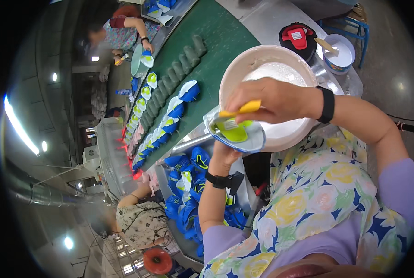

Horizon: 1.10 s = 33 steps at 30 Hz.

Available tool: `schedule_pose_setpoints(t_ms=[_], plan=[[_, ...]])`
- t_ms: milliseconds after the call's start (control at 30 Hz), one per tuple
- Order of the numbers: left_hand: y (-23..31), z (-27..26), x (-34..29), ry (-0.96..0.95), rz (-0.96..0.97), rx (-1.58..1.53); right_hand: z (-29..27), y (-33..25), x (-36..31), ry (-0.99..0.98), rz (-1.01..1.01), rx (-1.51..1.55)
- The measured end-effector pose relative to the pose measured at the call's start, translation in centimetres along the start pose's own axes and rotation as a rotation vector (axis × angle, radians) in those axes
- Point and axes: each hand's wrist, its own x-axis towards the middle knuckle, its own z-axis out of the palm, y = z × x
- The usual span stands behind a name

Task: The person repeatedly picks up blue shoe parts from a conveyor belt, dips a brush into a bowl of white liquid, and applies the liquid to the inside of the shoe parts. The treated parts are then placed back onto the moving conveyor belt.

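Observation:
My right hand (pixel 267 99) is closed round a brush with a yellow handle (pixel 249 107). The brush is over the opening of a blue, white and lime-green shoe upper (pixel 255 142); its bristles are hard to make out. From below, my left hand (pixel 225 155) grips that upper, its fingers partly hidden behind it. Just beyond both hands stands a large pale basin (pixel 229 65) holding white liquid. Close to my left forearm, a metal tray holds a heap of blue shoe uppers (pixel 188 190).
A green conveyor belt (pixel 221 41) carries rows of uppers (pixel 170 123) and grey shoe lasts (pixel 172 76). Right of the basin are a red and black pouch (pixel 297 37) and a bucket (pixel 340 51) with a wooden paddle. Two co-workers (pixel 123 34) work along the belt's left side.

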Motion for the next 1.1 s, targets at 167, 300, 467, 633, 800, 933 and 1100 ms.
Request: schedule_pose_setpoints(t_ms=[167, 300, 467, 633, 800, 933, 1100], plan=[[-0.7, -0.8, 0.8, 0.036, 0.043, -0.102, 0.3, 1.0, 0.2, -0.067, 0.114, -0.198], [0.1, -0.2, 0.9, 0.187, 0.202, 0.024, -1.6, 1.1, -0.2, -0.145, 0.458, -0.153], [1.8, -1.8, 0.8, 0.059, 0.416, 0.245, -3.6, 0.8, -0.9, -0.140, 0.537, -0.242], [2.6, -0.6, 1.2, 0.127, 0.429, 0.315, -2.4, 0.9, 0.0, -0.108, 0.174, -0.194], [3.0, -0.2, 1.3, 0.123, 0.522, 0.287, -3.3, 0.5, -1.1, -0.351, 0.161, -0.374], [3.3, -0.2, 1.8, 0.082, 0.518, 0.377, -2.5, 1.0, 0.9, 0.039, 0.202, -0.208], [5.3, -0.2, 4.4, 0.215, 0.583, 0.386, -2.0, 3.2, 1.6, 0.047, 0.412, -0.322]])
